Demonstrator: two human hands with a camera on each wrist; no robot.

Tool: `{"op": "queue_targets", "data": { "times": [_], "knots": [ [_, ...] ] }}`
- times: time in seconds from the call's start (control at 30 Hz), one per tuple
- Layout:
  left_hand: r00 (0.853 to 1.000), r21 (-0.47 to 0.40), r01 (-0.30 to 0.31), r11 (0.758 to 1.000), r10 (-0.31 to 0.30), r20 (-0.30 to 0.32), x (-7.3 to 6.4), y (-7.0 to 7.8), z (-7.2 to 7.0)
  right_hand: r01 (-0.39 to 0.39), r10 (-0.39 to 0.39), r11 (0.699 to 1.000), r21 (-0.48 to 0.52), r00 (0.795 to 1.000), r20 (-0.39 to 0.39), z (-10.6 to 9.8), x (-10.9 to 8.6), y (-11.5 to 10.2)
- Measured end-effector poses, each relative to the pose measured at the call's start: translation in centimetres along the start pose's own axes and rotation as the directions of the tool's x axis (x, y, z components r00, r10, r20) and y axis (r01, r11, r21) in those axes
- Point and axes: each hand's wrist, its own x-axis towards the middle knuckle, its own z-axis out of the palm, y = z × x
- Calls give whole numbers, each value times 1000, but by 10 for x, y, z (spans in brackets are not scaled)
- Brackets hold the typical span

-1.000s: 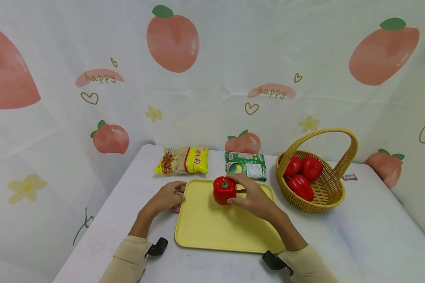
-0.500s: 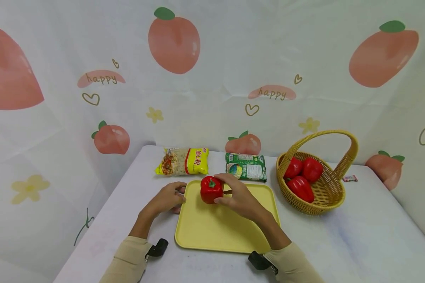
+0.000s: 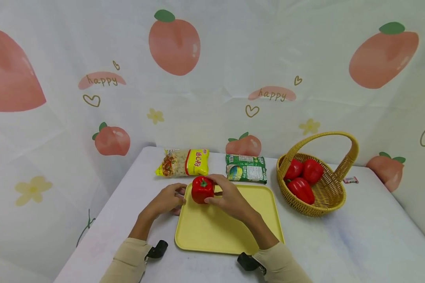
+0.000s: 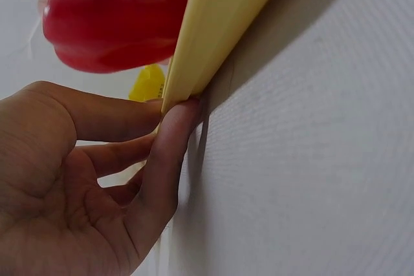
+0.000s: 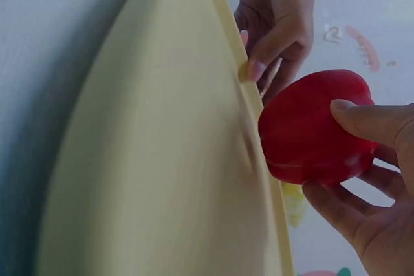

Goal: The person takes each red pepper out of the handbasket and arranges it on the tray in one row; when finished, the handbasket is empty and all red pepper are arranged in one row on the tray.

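Three red pieces (image 3: 300,191) in basket (image 3: 306,209) near table's (image 3: 375,228) far edge (head view); pepper (image 3: 202,192) at tray's (image 3: 216,236) far left corner. Left wrist: left hand (image 4: 58,185) pinches tray edge. Right wrist: right hand (image 5: 388,227), fingers (image 5: 333,208) half-spread, grips pepper; release seemingly left.

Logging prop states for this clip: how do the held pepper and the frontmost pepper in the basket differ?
The held pepper is upright, stem on top; the front pepper in the basket lies on its side. The right hand grips the held pepper; neither hand touches the front pepper. Both are glossy red.
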Motion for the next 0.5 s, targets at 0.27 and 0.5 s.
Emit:
{"op": "queue_targets", "data": {
  "times": [0.27, 0.5],
  "knots": [
    [1000, -8, -14, 1000, 14, 8, 0, 0, 1, -23, 23, 1000, -8, 999, 26, 7, 3, 3],
    [1000, 1, -28, 1000, 28, 10, -1, -1, 0, -15, 14, 1000, 21, 999, 32, 10, 2, 5]
  ]
}}
